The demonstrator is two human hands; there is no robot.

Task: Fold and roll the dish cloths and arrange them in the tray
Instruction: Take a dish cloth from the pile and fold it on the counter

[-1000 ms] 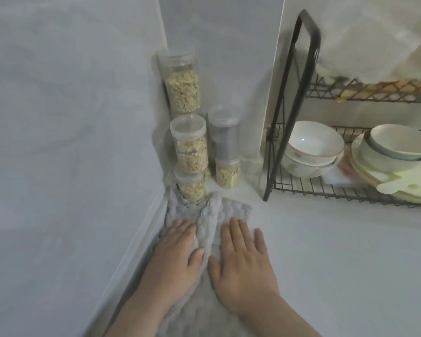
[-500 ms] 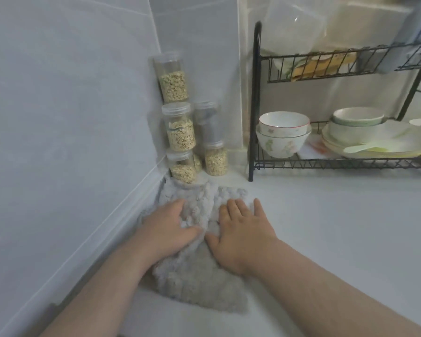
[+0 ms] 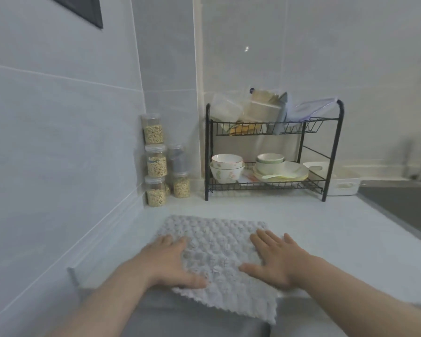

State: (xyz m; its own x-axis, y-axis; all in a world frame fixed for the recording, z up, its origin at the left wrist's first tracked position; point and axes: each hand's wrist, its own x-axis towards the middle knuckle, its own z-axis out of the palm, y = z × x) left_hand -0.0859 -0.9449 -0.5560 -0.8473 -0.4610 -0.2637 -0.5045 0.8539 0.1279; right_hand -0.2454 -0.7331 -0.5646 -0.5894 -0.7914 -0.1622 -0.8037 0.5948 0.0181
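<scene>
Grey nubbly dish cloth [image 3: 216, 239] spread beneath left grip [image 3: 168, 261] and right grip [image 3: 275, 261], both released, palms pressed flat on it, white table [image 3: 326, 227] underneath, cloth's near edge overhanging

No legible text, label or number anywhere.

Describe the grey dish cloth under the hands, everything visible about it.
The dish cloth is pale grey, roughly square, with a nubby, bubbled plush surface and a zigzag-cut edge. It lies spread open and unfolded on the white counter, near the wall corner. Its near edge hangs over the counter's front, lowest at the right corner. The left hand presses flat on its left side and the right hand on its right side, fingers straight. Nothing else touches it.
</scene>
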